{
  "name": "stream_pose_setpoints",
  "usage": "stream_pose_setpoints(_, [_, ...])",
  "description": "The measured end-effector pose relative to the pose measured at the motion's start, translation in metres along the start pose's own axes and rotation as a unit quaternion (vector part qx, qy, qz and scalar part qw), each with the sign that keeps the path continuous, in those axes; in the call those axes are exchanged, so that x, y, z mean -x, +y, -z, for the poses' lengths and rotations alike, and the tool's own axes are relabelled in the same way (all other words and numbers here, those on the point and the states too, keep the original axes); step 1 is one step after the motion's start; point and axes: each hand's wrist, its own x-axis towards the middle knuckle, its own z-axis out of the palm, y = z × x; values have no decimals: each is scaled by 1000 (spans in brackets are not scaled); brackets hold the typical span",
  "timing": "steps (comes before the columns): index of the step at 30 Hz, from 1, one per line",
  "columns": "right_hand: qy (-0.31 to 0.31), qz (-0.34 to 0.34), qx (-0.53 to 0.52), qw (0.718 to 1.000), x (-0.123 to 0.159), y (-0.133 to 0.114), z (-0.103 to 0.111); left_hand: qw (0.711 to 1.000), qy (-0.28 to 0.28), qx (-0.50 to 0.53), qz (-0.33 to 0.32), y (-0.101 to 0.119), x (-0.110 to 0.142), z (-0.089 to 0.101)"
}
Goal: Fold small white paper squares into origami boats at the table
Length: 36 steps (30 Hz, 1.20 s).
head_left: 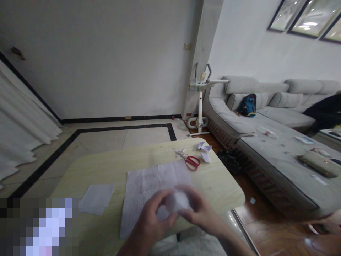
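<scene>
Holding a white paper piece (178,201) between them, the left hand (155,214) and the right hand (199,208) hang over the near edge of the table (221,186). The piece sits in the gap where the two sets of fingers come together, gripped from both sides, with the thumbs on the side nearer the body. The hands are close together, each curled around its own side of the piece. Both are blurred, so the piece looks rounded, though I cannot tell whether it is folded or crumpled.

Below the left hand and reaching beyond it lies a large printed sheet (149,185), its near part hidden by that hand and forearm. Farther out to the left of the left hand, apart from the printed sheet, lie some smaller blank sheets (97,197), slightly fanned.

Ahead of the right hand, past the far right corner of the printed sheet, rest scissors (187,157) with red handles, the blades pointing away and to the left. White scraps (181,150) lie by the blades. Just right of the scissors, farther ahead of the right hand, are some folded paper pieces (205,157).
</scene>
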Motion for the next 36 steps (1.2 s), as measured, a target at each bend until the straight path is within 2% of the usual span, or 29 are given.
stream_pose_setpoints(5, [-23, 25, 48, 998, 2, -20, 3, 998, -32, -37, -24, 8, 5, 13])
stream_pose_setpoints(8, [-46, 46, 63, 996, 4, -28, 3, 998, -31, -55, -31, 9, 7, 18])
stream_pose_setpoints(11, [-18, 61, 56, 996, 6, -29, 3, 998, -7, -33, -50, 5, 6, 15])
stream_pose_setpoints(14, [34, 62, 14, 997, 8, -26, 1, 999, 14, 15, -42, 3, 4, 5])
stream_pose_setpoints(18, [63, 74, -60, 993, 8, -19, -3, 998, 18, 46, -28, 10, 3, -7])
stream_pose_setpoints(23, [52, 72, -150, 985, 11, -13, -11, 998, 51, 25, -28, 19, 6, -11])
stream_pose_setpoints(30, [26, 46, -283, 958, 12, -8, -21, 995, 93, 5, -38, 25, 5, -13])
stream_pose_setpoints(34, [27, 38, -308, 950, 11, 0, -24, 994, 103, -4, -39, 29, 3, -15])
stream_pose_setpoints(36, [23, 32, -304, 952, 11, 1, -24, 991, 127, -10, -48, 30, 2, -16])
